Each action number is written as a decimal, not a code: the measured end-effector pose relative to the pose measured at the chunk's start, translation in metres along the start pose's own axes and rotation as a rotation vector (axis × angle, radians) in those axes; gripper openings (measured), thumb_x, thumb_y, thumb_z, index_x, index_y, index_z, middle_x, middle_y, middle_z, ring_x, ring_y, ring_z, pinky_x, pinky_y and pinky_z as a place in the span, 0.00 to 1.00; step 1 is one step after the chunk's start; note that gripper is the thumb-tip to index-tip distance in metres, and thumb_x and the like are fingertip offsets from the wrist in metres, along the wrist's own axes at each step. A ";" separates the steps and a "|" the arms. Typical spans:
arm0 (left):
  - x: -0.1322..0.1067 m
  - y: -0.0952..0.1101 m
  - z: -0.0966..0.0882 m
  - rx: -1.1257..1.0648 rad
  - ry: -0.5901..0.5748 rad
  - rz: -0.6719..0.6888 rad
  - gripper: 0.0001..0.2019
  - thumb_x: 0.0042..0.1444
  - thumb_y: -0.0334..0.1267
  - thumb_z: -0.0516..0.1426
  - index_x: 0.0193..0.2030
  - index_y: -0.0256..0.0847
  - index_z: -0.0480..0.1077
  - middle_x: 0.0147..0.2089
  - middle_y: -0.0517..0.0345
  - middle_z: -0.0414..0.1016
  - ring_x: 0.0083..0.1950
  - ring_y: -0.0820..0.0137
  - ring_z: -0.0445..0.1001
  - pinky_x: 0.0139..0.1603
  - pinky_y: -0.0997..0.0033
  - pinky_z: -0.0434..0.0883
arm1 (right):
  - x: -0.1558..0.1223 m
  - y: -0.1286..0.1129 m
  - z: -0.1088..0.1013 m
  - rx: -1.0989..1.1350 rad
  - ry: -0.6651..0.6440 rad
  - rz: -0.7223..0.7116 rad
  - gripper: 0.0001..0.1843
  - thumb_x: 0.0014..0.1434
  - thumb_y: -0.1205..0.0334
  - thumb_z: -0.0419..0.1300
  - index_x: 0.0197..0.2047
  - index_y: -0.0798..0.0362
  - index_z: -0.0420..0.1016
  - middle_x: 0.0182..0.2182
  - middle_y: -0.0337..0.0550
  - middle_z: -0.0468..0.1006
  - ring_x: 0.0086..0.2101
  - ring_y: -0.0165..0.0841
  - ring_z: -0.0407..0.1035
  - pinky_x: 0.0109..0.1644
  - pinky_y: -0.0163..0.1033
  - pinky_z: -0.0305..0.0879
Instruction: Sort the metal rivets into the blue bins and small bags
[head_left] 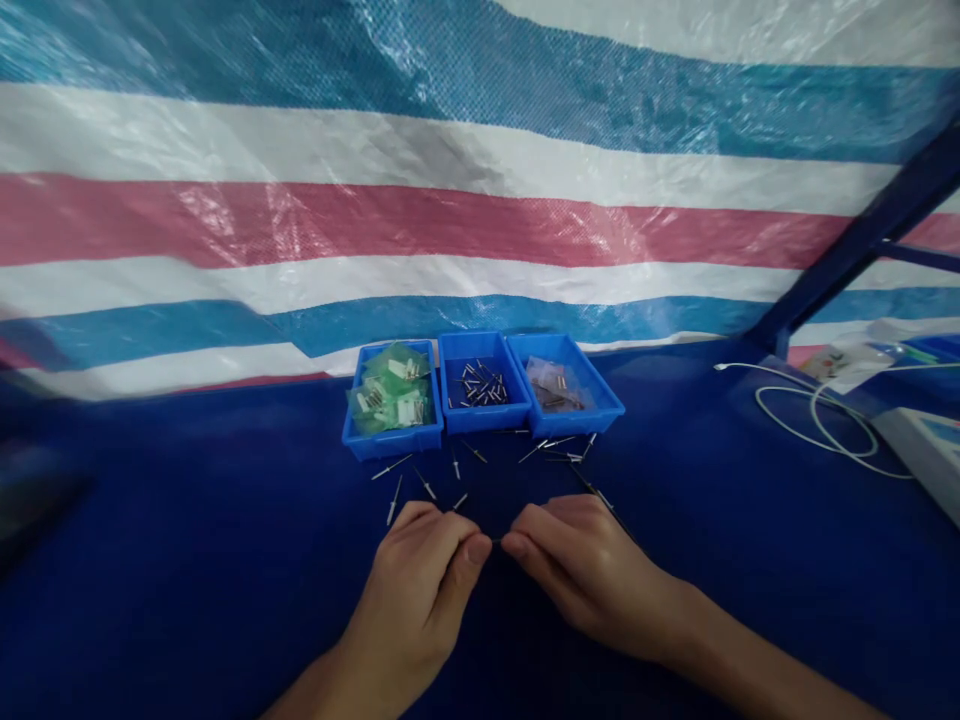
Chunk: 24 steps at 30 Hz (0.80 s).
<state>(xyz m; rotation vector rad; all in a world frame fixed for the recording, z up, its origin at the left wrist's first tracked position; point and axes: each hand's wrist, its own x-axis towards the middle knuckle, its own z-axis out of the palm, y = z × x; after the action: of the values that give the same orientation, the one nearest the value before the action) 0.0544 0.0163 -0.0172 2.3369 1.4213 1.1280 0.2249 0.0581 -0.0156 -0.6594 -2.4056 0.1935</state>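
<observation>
My left hand [427, 570] and my right hand [577, 560] rest low on the dark blue table [187, 560], fingers curled, thumbs and forefingers pinched toward each other. A thin pin-like piece seems to run between the fingertips; it is too small to name. Several loose metal pins [420, 480] lie scattered on the cloth just beyond my hands. Behind them stand three small blue trays: the left tray [390, 440] with green packets, the middle tray [480, 418] with loose metal pins, the right tray [592, 395] with clear packets.
A striped blue, white and red tarp [450, 200] hangs behind the table. At the right lie a coiled white cable [817, 420] and a white device [930, 450], beside a dark blue frame bar [862, 240].
</observation>
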 end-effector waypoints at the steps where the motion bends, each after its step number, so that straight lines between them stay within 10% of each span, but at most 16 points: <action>1: 0.000 -0.001 0.001 0.002 -0.003 0.005 0.18 0.64 0.35 0.42 0.22 0.40 0.59 0.17 0.66 0.63 0.20 0.76 0.64 0.27 0.74 0.62 | 0.000 0.000 0.000 0.012 -0.011 -0.005 0.22 0.68 0.61 0.38 0.26 0.55 0.63 0.16 0.33 0.65 0.15 0.24 0.57 0.22 0.32 0.49; 24: -0.003 0.000 -0.002 -0.056 0.061 -0.011 0.14 0.63 0.40 0.46 0.28 0.41 0.64 0.20 0.66 0.68 0.21 0.75 0.67 0.27 0.74 0.63 | 0.000 -0.002 0.001 -0.001 0.000 -0.054 0.24 0.68 0.62 0.37 0.25 0.55 0.65 0.14 0.36 0.66 0.15 0.25 0.55 0.22 0.33 0.49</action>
<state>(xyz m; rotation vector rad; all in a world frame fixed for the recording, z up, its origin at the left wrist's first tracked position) 0.0524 0.0134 -0.0175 2.2730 1.4019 1.2302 0.2237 0.0568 -0.0156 -0.5941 -2.4204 0.1698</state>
